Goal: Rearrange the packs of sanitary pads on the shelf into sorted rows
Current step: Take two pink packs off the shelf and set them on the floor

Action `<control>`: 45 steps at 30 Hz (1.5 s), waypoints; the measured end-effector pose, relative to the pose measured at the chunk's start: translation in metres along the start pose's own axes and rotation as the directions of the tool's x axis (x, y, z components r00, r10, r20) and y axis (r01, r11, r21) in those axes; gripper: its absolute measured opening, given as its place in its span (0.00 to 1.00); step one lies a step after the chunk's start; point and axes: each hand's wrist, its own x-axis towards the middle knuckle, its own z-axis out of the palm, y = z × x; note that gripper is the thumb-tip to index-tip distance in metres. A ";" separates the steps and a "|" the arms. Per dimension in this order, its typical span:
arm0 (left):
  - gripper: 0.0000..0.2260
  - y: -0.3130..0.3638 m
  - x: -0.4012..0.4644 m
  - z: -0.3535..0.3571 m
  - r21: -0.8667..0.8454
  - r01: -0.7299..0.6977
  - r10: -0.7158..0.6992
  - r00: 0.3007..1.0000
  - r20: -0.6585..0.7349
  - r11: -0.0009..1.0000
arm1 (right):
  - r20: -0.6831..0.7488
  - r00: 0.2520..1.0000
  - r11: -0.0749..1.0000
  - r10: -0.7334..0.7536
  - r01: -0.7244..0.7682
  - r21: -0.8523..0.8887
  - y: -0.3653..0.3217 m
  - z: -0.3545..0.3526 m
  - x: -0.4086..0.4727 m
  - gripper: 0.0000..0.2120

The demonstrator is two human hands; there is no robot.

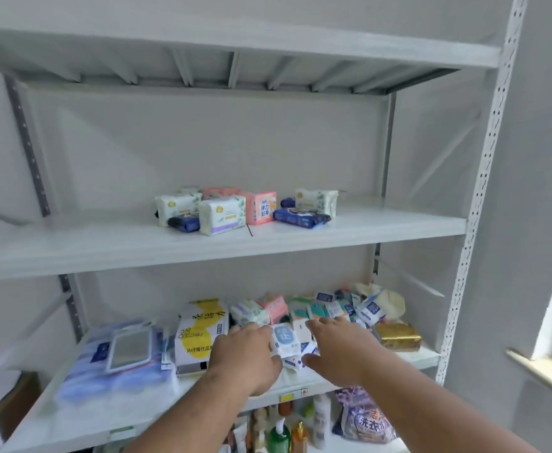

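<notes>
On the upper shelf (104,243) stands a loose cluster of pad packs: white-green packs (221,214), a pink pack (261,207) and dark blue packs (301,217). The lower shelf (130,416) holds a jumbled pile of small packs (330,310) at its back right. My left hand (246,356) reaches over this shelf, its fingers at a white and light-blue pack (284,342); whether it grips the pack is unclear. My right hand (340,346) stretches forward beside that pack with straight fingers, holding nothing.
A white-yellow box (201,331) and a large blue wipes bag (121,358) lie left of my hands. A gold pack (398,336) sits at the right. Bottles (279,434) and a purple detergent bag (362,416) stand on the shelf below. A perforated upright (478,191) bounds the right side.
</notes>
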 end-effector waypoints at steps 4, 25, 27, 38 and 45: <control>0.24 0.003 0.016 -0.033 0.004 -0.033 0.034 0.996 -0.077 0.999 | -0.074 0.997 1.000 0.003 -0.003 0.000 0.008 -0.034 0.016 0.28; 0.24 0.002 0.165 -0.139 0.035 0.032 -0.022 0.968 -0.252 0.999 | -0.284 0.952 0.993 -0.113 0.121 0.012 0.086 -0.132 0.175 0.31; 0.23 -0.005 0.176 -0.153 0.045 0.042 -0.026 0.955 -0.295 0.998 | -0.297 0.945 0.989 -0.140 0.150 0.009 0.090 -0.141 0.192 0.30; 0.26 -0.079 0.258 -0.223 0.020 0.130 -0.115 0.930 -0.350 0.991 | -0.331 0.915 0.963 -0.233 0.265 0.055 0.089 -0.172 0.282 0.30; 0.31 -0.141 0.330 -0.232 0.067 0.111 -0.093 0.970 -0.225 0.992 | -0.338 0.907 0.951 -0.252 0.296 0.086 0.071 -0.184 0.345 0.32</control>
